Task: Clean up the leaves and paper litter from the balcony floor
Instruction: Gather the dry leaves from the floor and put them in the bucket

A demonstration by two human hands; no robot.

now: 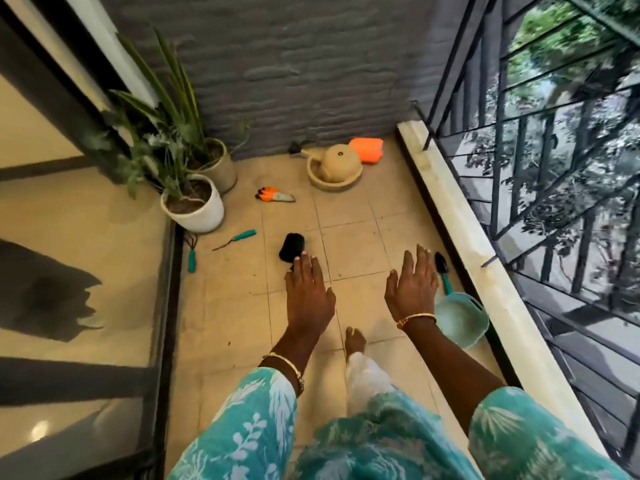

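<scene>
- Both the left hand [309,293] and right hand [412,286] are held out flat with fingers straight, and nothing is gripped.
- No leaves or paper can be made out on the floor [349,237]; only small specks show.
- The dustpan [459,318], at four o'clock of the right hand, should be picked up first.

Beige tiled balcony floor [349,237], tool-strewn.

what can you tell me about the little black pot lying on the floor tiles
The black pot is small, tapered and matte, plastic by the look of it. It lies tipped on its side on the beige floor tiles, mouth pointing away toward the far wall, and looks empty from here. It sits just beyond the left hand, whose straight fingertips overlap its near end in the view; actual contact cannot be told.
</scene>
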